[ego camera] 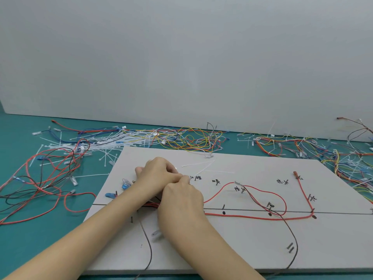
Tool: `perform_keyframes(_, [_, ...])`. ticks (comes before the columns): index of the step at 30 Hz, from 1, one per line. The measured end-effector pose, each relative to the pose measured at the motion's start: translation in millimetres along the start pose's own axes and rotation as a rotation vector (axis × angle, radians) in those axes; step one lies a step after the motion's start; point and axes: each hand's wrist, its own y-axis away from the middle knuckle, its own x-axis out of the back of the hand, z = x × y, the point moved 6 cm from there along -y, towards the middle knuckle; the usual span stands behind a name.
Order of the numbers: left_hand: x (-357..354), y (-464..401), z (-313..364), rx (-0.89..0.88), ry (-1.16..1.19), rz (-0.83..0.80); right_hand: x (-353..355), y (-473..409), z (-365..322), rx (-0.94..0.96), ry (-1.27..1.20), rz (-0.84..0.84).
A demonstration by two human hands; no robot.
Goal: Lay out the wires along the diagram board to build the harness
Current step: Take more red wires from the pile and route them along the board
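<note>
Head view takes in a teal table (24,239) with a grey diagram board (242,249) lying on its near middle, and loose heaps of coloured wires (181,138) and white cable ties (105,146) strewn along the far side. On the board, a red wire (262,218) runs rightward along the drawn line past the pegs, and a dark wire (290,231) loops toward the near right.

Both hands meet over the board's left part. The left hand (157,174) is curled, fingertips bunched against the right hand (181,197), which is also curled; they seem to be pinching wire ends between them, though the fingers hide exactly what.

To do this well, I'd judge they should keep the bundle pulled snug against the left pegs, seat each wire on its marked branch, and take up the slack in the red loop.
</note>
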Motion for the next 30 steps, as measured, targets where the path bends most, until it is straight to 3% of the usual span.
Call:
perform_keyframes(10, [-3,0,3,-0.055,-0.058,0.07,26,18,28,-0.031,-0.104,0.029])
perform_keyframes(15, [-2,2,3,-0.071,-0.061,0.084,36,13,48,-0.027,-0.065,-0.038])
perform_keyframes(20, [-2,1,1,-0.061,-0.051,0.075,50,3,88,-0.028,-0.242,-0.205])
perform_keyframes(23, [-2,2,1,-0.063,-0.05,0.071,60,0,112,-0.035,-0.248,-0.191])
perform_keyframes(30, [-2,3,3,-0.1,-0.071,0.103,47,32,87,0.235,-0.408,-0.428])
